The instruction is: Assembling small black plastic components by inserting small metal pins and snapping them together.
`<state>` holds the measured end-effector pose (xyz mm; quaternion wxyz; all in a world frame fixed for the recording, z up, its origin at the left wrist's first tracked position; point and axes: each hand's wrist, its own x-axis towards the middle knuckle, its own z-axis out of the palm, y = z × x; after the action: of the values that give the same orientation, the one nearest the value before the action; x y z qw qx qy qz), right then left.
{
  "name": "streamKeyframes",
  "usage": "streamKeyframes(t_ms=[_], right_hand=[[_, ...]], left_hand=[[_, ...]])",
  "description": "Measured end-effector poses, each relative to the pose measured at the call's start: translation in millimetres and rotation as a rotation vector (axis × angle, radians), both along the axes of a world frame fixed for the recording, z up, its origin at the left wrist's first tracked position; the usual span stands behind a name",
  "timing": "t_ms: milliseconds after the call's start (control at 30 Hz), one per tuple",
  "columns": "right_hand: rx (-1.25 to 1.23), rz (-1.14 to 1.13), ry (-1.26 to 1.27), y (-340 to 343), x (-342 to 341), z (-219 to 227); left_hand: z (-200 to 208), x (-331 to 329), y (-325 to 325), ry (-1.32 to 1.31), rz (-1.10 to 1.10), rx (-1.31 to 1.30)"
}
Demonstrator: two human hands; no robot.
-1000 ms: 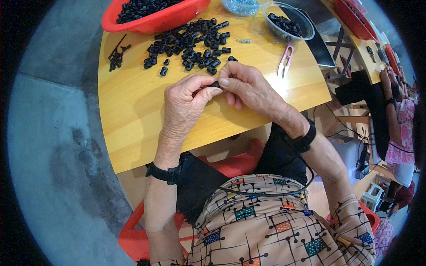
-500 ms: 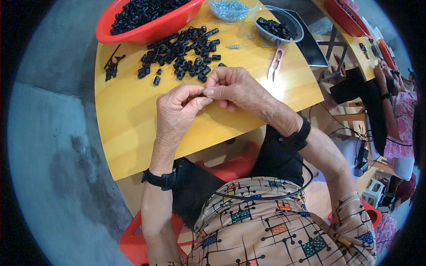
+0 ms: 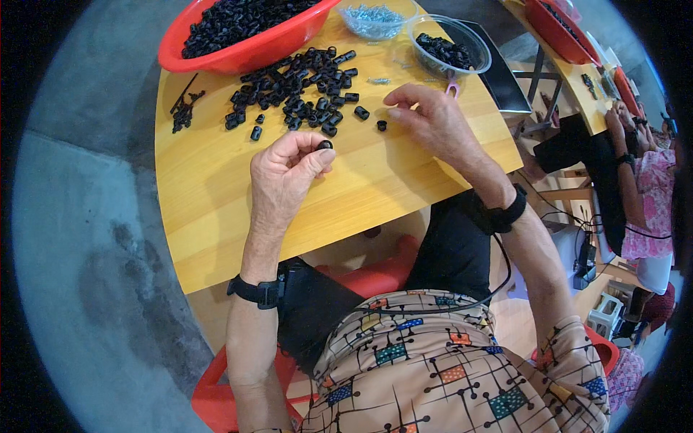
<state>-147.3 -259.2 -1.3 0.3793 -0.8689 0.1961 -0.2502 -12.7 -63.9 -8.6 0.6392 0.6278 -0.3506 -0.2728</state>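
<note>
Between thumb and forefinger, my left hand (image 3: 285,169) pinches a small black plastic cord lock part (image 3: 325,145), its rounded end showing above the thumb. My right hand (image 3: 440,130) is apart from it over the table's right side, its fingers parted and nothing visible in them. Beside its fingertips stands a small black cap-like piece (image 3: 382,125), with a short black barrel (image 3: 362,112) lying close by. Beyond my left hand spreads a loose heap of black barrels (image 3: 289,90). Several small metal springs (image 3: 379,81) lie past my right fingertips.
A red basin (image 3: 245,61) full of black parts stands at the far left. Clear bowls hold springs (image 3: 372,20) and black pieces (image 3: 444,50). Pink-handled thread snips (image 3: 452,88) are mostly behind my right hand. Another person's hands (image 3: 619,119) work at a table on the right.
My hands were together at the piece. My right hand has moved away right and opened, while my left keeps its pinch. The cap-like piece and nearby barrel are now uncovered.
</note>
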Motion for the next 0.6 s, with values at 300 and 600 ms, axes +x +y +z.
streamKeyframes(t_ms=[300,600], right_hand=[[-0.362,0.135,0.099,12.0,1.5,-0.5],[0.565,0.237,0.026,38.2,6.5,18.4]], left_hand=[[-4.4,0.6,-1.0,0.039,-0.053,-0.045],[-2.4,-1.5,0.9,0.019,-0.038,0.028]])
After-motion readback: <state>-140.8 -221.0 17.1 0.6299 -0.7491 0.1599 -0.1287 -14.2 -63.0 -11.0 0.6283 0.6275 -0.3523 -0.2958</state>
